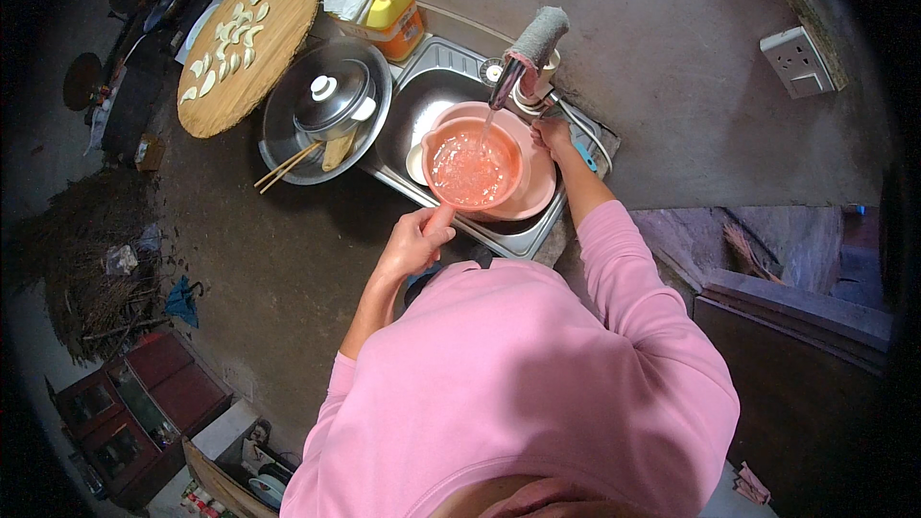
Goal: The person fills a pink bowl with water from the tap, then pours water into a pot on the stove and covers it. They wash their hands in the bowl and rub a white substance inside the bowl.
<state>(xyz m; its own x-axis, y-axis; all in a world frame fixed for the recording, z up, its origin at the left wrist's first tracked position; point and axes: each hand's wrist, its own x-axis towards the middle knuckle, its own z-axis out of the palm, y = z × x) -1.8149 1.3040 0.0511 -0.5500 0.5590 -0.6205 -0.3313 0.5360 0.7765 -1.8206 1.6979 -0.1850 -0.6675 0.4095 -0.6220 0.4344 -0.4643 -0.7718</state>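
The left hand is clamped on the handle of a pink dipper, whose bowl lies just beyond it, under water running from the faucet. The right hand is near the faucet; I cannot tell whether it grips anything. Between both hands, a paler basin sits beneath the dipper.

Tbh can't make out what the right hand is touching near the tap. Orange dipper hides part of the pink basin, plus most of a white dish.
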